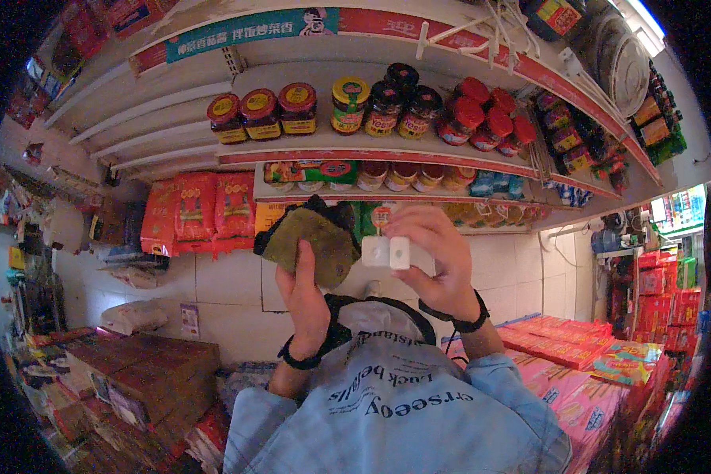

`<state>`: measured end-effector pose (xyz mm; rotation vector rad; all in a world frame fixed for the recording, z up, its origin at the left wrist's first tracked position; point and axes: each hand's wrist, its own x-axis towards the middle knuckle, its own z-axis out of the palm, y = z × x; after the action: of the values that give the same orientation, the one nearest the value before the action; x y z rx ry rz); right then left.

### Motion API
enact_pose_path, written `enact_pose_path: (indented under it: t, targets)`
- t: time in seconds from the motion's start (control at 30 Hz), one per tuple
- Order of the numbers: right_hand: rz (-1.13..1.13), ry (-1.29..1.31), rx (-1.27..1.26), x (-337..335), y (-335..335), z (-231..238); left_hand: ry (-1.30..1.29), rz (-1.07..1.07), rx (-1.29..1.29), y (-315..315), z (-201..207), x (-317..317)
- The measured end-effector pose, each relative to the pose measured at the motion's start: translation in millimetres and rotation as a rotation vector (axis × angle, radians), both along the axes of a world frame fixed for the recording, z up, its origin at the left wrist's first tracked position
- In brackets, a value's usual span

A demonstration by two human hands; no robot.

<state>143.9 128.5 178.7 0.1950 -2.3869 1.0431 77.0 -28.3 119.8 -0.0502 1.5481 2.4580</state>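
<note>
1. Far left: brown cartons [146, 371], boxy and flat-faced, low by the floor. Likely stiff card.
2. Next, red bags [195, 209] standing under the shelf. Glossy film, creased; look plump and packed.
3. Jars [261, 113], squat, with dark red lids, on the shelf above the hands. Smooth glass, by the look of it.
4. Left hand [302, 304]: closed on the cloth, thumb flat along its near face, other fingers hidden behind. Black band at the wrist.
5. Cloth [317, 246]: in the left hand, held up left of the white piece and apart from it. Olive face, dull and matte; black, ruffled folds behind. Cannot tell whether the black is a second layer or a separate item. Judged light, soft, limp, hard to drop-damage. Best hold: a pinch through the lower edge, thumb in front, so the top doesn't flop.
6. White piece [387, 253]: at the right hand's fingertips, in front of the body. Two small rounded blocks side by side, a grey dot on each; smooth, probably plastic. Judged light, rigid, a little slippery, might crack if dropped. Best hold: top and bottom edges, dots left uncovered.
7. Right hand [438, 251]: clamped on the white piece, fingers over, thumb below. Black band here too.
8. Far right: red packets [557, 338], flat, shiny, laid in rows; pink packs [570, 395] just below, slick-looking wrap.
</note>
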Motion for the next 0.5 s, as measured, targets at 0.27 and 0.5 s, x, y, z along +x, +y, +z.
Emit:
enact_pose_path:
  t: [0.27,0.5]
  targets:
    - [0.049,0.091,0.181,3.3,-13.3,2.5,0.111,-0.034,-0.102,-8.0,-7.6,2.5]
    - [0.029,0.108,0.144,3.9,-16.1,7.6,0.325,0.010,-0.403,-17.4,-22.8,7.3]
